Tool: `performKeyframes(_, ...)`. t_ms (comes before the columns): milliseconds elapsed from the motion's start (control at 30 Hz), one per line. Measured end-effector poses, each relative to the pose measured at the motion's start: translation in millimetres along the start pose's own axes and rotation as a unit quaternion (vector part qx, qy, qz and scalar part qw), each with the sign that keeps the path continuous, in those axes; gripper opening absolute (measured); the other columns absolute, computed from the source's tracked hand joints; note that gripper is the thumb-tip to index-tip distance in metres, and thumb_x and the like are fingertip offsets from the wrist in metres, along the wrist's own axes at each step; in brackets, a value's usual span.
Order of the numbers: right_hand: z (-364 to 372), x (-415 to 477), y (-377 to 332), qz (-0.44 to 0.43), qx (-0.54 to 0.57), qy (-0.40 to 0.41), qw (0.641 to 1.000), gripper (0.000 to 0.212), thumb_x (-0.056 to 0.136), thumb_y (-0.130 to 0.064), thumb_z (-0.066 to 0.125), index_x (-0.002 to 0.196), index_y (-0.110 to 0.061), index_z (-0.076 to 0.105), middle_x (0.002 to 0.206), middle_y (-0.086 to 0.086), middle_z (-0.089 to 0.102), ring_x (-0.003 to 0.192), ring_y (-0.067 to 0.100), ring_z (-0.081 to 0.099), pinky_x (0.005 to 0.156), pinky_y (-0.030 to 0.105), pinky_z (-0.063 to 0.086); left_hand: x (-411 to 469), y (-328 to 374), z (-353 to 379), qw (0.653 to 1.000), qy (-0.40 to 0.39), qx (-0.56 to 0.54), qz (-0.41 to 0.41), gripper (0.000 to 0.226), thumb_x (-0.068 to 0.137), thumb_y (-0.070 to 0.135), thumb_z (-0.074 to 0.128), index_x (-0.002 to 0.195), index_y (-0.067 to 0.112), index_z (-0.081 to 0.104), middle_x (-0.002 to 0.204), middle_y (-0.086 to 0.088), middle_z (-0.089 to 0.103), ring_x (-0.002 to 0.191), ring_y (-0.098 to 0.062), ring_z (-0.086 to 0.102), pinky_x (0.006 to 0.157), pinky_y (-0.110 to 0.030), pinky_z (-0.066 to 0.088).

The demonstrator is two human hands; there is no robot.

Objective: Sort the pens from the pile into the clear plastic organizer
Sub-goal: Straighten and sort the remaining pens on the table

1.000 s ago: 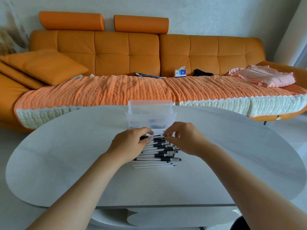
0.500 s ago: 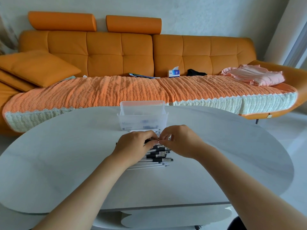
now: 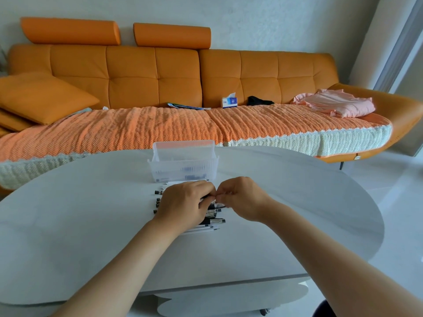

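A white oval table [image 3: 91,225] stands in front of an orange sofa [image 3: 137,72]. On the table the pens [image 3: 211,221] lie in a pile, just in front of the clear organizer [image 3: 183,167]. The left hand [image 3: 183,208] rests on the pile with its fingers curled round some pens. The right hand [image 3: 243,197] pinches a pen from the pile, its fingertips touching the left ones.

We see black-and-white pens [image 3: 214,222], a pale grey desk [image 3: 91,213], a clear ribbed organizer [image 3: 183,167], an orange sofa [image 3: 178,72], its orange woven blanket [image 3: 148,131] edged cream, a pink cloth [image 3: 338,104], and a blue-and-white tissue box [image 3: 229,102].
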State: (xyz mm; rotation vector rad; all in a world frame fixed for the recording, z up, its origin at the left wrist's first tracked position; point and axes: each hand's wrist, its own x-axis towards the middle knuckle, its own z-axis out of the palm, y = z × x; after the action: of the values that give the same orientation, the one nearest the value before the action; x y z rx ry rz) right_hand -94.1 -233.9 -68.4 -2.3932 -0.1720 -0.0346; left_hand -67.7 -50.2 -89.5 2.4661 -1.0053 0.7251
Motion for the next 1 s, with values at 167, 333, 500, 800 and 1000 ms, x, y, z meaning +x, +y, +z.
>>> performKeyframes(167,-4.5,-4.2,0.0,0.045,0.101,-0.026,0.994,0.016,0.087,-0.006,0.060,0.073,-0.003,0.066,0.053,-0.007,0.051,0.048,0.010,0.043,0.049,0.022,0.036,0.7,5.6,2.5,1.000,-0.002,-0.011,-0.009,0.006,0.087,0.028,0.062,0.081,0.030,0.062,0.070,0.013,0.061,0.060,-0.010,0.054,0.046,-0.015,0.023)
performKeyframes(333,-5.2,-3.5,0.9,0.062,0.180,-0.027,0.981,0.025,0.090,-0.002,0.056,0.066,-0.006,0.061,0.061,0.010,0.042,0.051,0.018,0.035,0.049,0.026,0.029,4.5,6.8,2.7,0.999,0.023,0.017,0.040,0.013,0.092,0.030,0.054,0.082,0.028,0.061,0.069,0.009,0.058,0.062,-0.013,0.053,0.045,-0.026,0.034)
performKeyframes(500,-11.4,-3.9,2.6,0.103,0.271,-0.077,0.954,0.032,0.092,-0.001,0.048,0.062,-0.009,0.052,0.057,0.005,0.034,0.049,0.018,0.027,0.051,0.028,0.021,7.4,8.4,3.9,0.991,0.060,0.074,0.094,0.015,0.094,0.022,0.054,0.082,0.023,0.062,0.068,0.005,0.054,0.061,-0.019,0.046,0.048,-0.033,0.037)
performKeyframes(800,-13.4,-6.9,13.9,0.056,0.003,-0.022,0.998,0.015,0.088,-0.029,0.067,0.079,-0.023,0.076,0.068,-0.018,0.060,0.058,0.001,0.053,0.058,0.018,0.039,4.6,7.0,10.1,0.999,-0.007,-0.011,0.050,0.006,0.088,0.023,0.065,0.084,0.028,0.064,0.073,0.012,0.064,0.062,-0.014,0.059,0.050,-0.021,0.028)
performKeyframes(1000,-11.7,-8.0,21.6,-0.102,-0.144,0.054,0.983,0.009,0.085,-0.032,0.068,0.081,-0.030,0.076,0.083,-0.019,0.061,0.064,-0.005,0.052,0.059,0.023,0.041,8.5,8.1,11.7,0.984,-0.124,-0.081,-0.098,0.012,0.096,0.037,0.051,0.091,0.037,0.062,0.072,0.020,0.058,0.070,-0.006,0.054,0.058,-0.021,0.036)
